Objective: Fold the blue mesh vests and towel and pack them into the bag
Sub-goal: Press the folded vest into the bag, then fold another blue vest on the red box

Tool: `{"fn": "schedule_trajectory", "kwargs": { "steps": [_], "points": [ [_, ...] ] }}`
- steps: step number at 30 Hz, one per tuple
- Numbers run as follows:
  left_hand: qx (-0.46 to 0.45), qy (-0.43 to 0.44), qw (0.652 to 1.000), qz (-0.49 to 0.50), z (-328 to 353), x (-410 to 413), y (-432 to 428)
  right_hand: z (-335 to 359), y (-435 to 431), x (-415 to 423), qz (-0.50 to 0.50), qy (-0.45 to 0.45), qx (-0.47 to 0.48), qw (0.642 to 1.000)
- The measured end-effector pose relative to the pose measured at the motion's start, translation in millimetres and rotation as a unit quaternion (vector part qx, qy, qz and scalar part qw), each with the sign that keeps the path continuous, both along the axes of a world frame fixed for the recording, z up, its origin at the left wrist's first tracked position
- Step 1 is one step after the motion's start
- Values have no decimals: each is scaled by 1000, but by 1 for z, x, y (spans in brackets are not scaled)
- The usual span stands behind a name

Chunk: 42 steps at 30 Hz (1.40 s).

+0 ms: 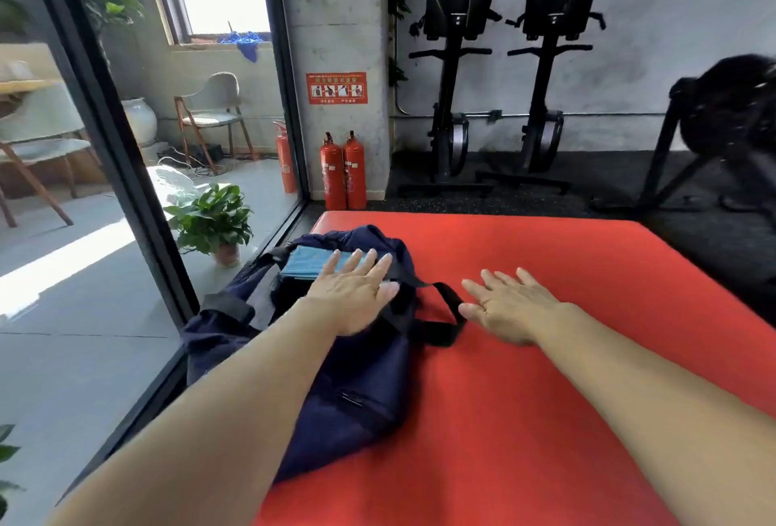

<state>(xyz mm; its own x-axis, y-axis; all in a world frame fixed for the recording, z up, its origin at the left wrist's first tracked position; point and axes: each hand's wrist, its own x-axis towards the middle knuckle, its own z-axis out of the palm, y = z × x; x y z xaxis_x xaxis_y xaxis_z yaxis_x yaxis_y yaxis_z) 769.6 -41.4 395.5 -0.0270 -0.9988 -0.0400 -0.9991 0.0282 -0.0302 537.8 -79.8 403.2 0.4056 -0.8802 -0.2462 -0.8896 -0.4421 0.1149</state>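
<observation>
So the navy bag (357, 391) is lying on its side along the left edge of the red mat (546, 420). Its mouth sits up toward the far-left corner and part of it slumps over the edge. The top is open, and a folded light-blue cloth (308, 263) is sitting flat in the opening. Honestly can't tell if it's one of the vests or the towel, it's just a neat blue rectangle.

The left hand (357, 294) is palm-down over the bag's mouth. Its fingers (365, 263) are straight and close together, and the tips reach the near edge of the blue cloth. It isn't curled around anything. I can't tell if it's actually pressing down or just hovering a hair above.

The right hand (510, 307) is palm-down over bare mat, just to the right of the bag. Its fingers (499, 279) are straight and loosely spread and it's holding nothing. The thumb is right beside the bag's black strap (451, 315), which loops out onto the mat between the two hands. Whether the thumb touches the strap, no idea.

Background stuff:
- Two red fire extinguishers (344, 172) stand at the foot of a concrete pillar beyond the far-left corner.
- A potted plant (212, 216) sits on the floor behind the glass wall (138, 189) on the left.
- There's a chair (214, 114) further back behind that same glass.
- Two black gym machines (455, 63) stand upright against the far wall.
</observation>
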Motion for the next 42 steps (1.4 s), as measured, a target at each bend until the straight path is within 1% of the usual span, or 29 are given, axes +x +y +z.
{"fn": "schedule_trajectory", "kwargs": {
  "steps": [5,11,15,21,25,29,35,39,42],
  "points": [
    [1,33,996,-86,6,-103,16,11,49,-77,-84,3,-4,996],
    [24,15,979,-201,4,-235,34,6,105,-184,-170,1,-45,984],
    [29,-12,959,-283,-2,-329,45,-4,145,-252,-233,5,-61,971],
    [38,-23,922,-383,-22,-448,73,-36,198,-359,-311,11,-37,950],
    [47,-22,904,-425,-43,-507,88,-54,236,-424,-363,19,-37,931],
    [60,-22,890,-452,-68,-558,99,-84,247,-492,-415,13,8,910],
    [88,-29,877,-472,-105,-629,93,-130,257,-574,-418,16,52,907],
    [97,-46,872,-478,-128,-665,83,-152,254,-610,-443,11,78,893],
    [96,-77,864,-489,-151,-688,78,-175,249,-628,-456,0,95,885]
  ]
}}
